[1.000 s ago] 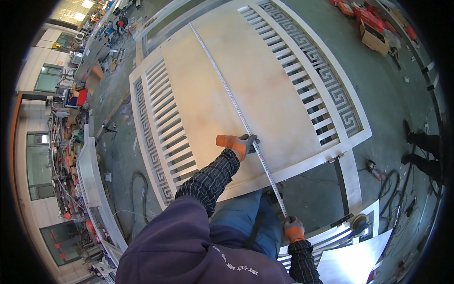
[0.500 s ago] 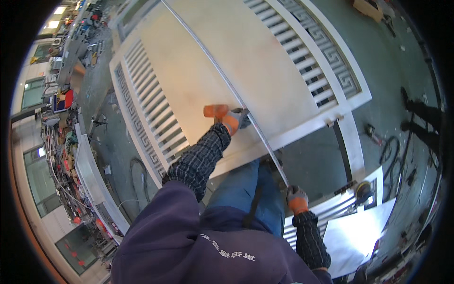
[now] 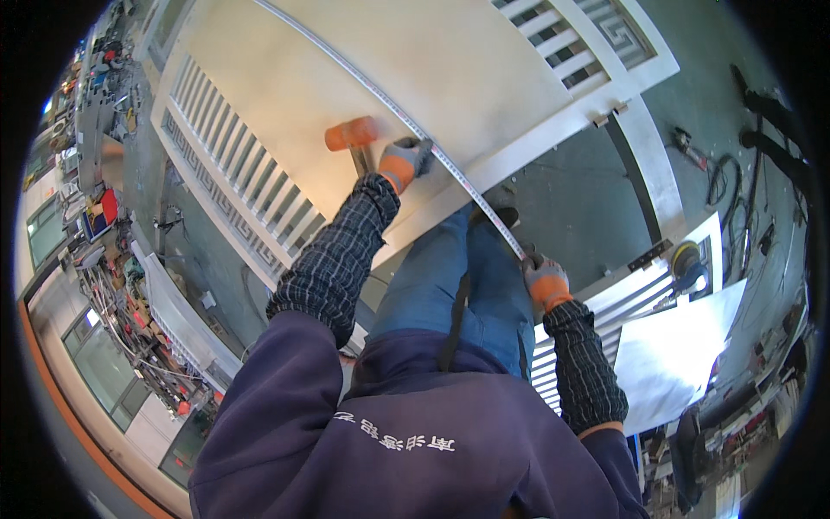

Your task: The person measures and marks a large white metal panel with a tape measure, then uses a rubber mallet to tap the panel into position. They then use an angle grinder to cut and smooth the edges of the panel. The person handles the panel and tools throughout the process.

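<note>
Workshop floor (image 3: pixel 553 203), grey-green, cluttered along the far left side. View has swung compared with a second ago: everything sits higher and further left. Big pale gate panel (image 3: pixel 458 69) fills the upper middle, slatted bands and key-pattern strips down both sides; its far end is now cut off by the top of the view, where it mostly showed before. Lower right: shiny flat sheet (image 3: pixel 679 355) next to a white slatted frame (image 3: pixel 546 368). Another person's legs (image 3: pixel 774 130) at far right, well apart.

Tape measure (image 3: pixel 468 184) runs along the panel from the top of the view, over the near edge, down to the wearer's right side. Its far tip is out of view now; it showed at the panel's far end a second ago. Right hand (image 3: pixel 545 281), gloved, is closed around the near end, off the panel; no tape case visible. Left hand (image 3: pixel 406 163), gloved, is at the tape over the panel, fingers bunched; pinch or press, cannot tell. Gap between hands looks unchanged, so likely the head moved more than the tape.

Orange mallet (image 3: pixel 350 134) is just beyond the left wrist, more handle showing than before; held or lying, cannot tell.
</note>
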Tool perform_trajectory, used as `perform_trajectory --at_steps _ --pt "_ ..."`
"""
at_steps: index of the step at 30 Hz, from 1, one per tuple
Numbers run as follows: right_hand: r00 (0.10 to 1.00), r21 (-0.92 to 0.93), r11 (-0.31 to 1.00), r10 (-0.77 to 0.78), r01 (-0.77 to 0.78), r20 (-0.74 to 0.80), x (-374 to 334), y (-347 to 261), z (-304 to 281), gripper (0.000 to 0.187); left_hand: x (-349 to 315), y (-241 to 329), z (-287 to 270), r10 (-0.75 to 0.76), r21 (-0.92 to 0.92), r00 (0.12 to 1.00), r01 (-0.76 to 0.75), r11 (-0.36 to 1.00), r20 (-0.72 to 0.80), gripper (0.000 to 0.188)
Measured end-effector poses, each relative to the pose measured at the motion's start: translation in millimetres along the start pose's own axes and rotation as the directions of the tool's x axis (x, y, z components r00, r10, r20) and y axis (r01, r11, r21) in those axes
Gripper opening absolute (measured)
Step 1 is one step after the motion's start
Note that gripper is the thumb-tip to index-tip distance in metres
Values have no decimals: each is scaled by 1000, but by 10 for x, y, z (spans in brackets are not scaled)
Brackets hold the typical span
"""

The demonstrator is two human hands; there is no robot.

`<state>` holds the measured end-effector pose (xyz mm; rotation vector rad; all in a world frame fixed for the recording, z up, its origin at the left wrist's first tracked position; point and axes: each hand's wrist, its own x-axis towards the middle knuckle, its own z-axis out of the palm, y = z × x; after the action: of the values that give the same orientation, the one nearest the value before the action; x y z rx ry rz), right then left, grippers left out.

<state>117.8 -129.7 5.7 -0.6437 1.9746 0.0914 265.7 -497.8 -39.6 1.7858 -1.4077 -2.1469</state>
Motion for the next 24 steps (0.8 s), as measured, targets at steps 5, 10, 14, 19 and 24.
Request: perform_trajectory --at_steps 5,10,14,19,24 --pt "996 -44 996 84 -83 40 -14 -74 -51 52 -50 7 72 -29 -32 999 28 999 -35 21" --pt "993 -7 998 58 -57 103 65 -34 24 50 -82 -2 50 -30 -24 998 28 999 -59 20" --pt "991 67 997 40 -49 131 85 11 150 51 -96 4 24 -59 -1 997 59 998 -57 21" --pt "994 82 996 -24 15 103 110 119 481 47 -139 -102 -38 -64 13 995 65 998 -82 24" --pt "991 66 997 -39 31 131 57 9 421 44 -134 -145 -49 -54 49 996 58 997 -74 23"
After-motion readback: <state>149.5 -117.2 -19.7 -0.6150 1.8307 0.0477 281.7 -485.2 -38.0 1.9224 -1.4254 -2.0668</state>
